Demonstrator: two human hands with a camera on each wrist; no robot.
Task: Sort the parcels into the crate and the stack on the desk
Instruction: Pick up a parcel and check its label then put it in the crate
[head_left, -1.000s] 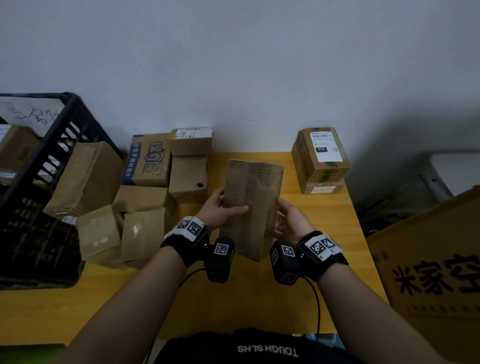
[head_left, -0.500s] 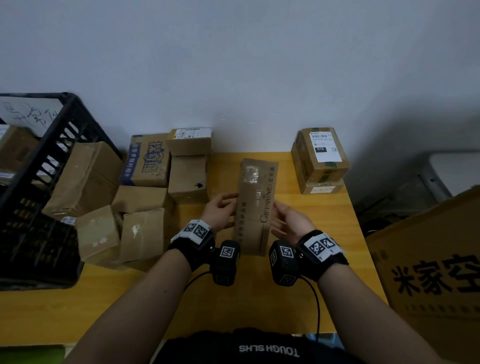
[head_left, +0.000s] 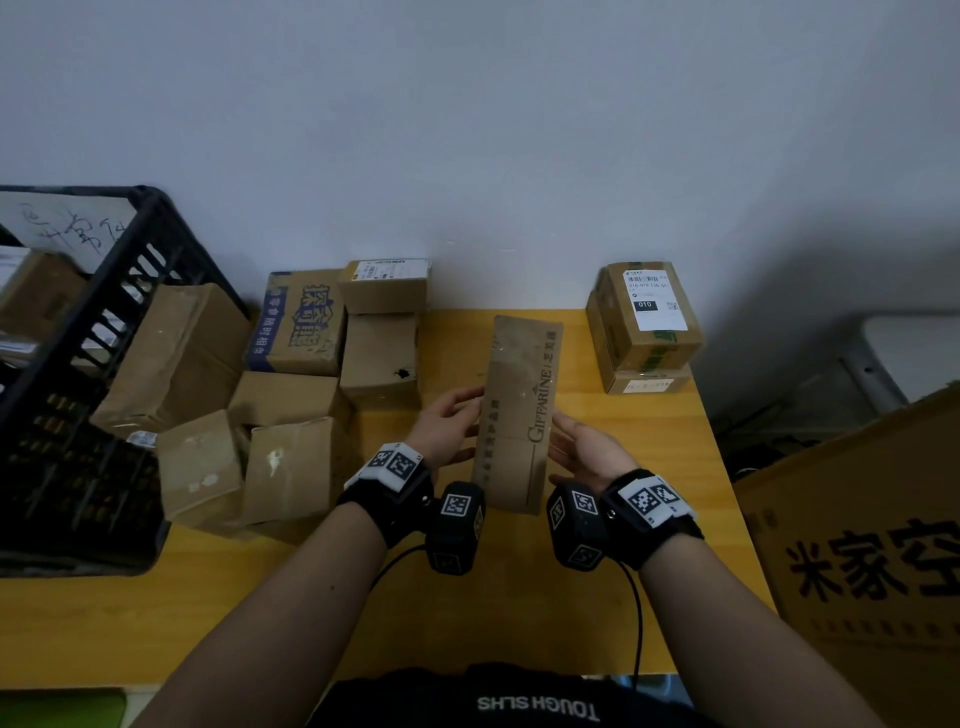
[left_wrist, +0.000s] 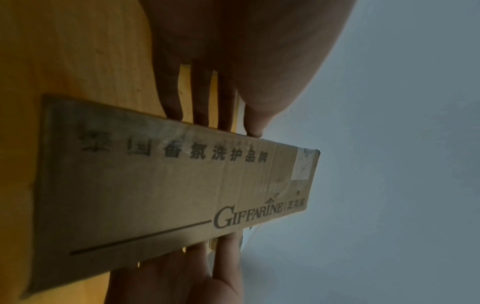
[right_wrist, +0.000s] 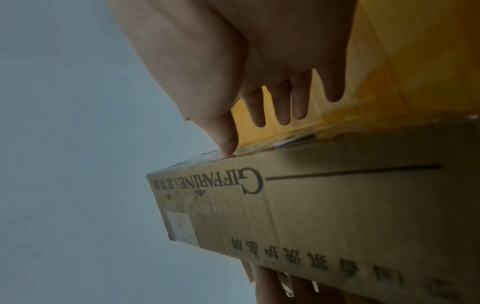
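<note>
We hold a long, narrow brown cardboard box printed "GIFFARINE" (head_left: 521, 415) between our two palms above the yellow wooden desk (head_left: 597, 613), its printed face turned up. Our left hand (head_left: 451, 430) presses the box's left edge with straight fingers (left_wrist: 200, 102), the tips and thumb meeting the edge in the left wrist view. Our right hand (head_left: 589, 451) stands flat against the right edge; in the right wrist view the thumb tip touches the box's corner edge, while the other fingers (right_wrist: 283, 102) are extended and appear just short of it. Neither hand curls round the box.

Beyond the fingertips and to the right of our right hand, a stack of two taped brown cartons (head_left: 644, 327) stands at the desk's far corner by the grey wall (head_left: 467, 130), the upper one bearing a white shipping label marked "010".

Left of our left-hand fingers lies a heap of plain brown cardboard parcels (head_left: 249, 462), among them a brown carton with a blue side band and dark blue Chinese print (head_left: 298, 325) and a small labelled one on top of another.

Farther left, a black slatted plastic crate (head_left: 78, 395) sits at the desk's edge; through its open top and slats we see a few brown boxes inside, their number unclear. One large brown parcel leans against the crate's outer wall.

A big cardboard carton with black Chinese characters (head_left: 872, 545) stands beyond our right wrist, off the desk.
</note>
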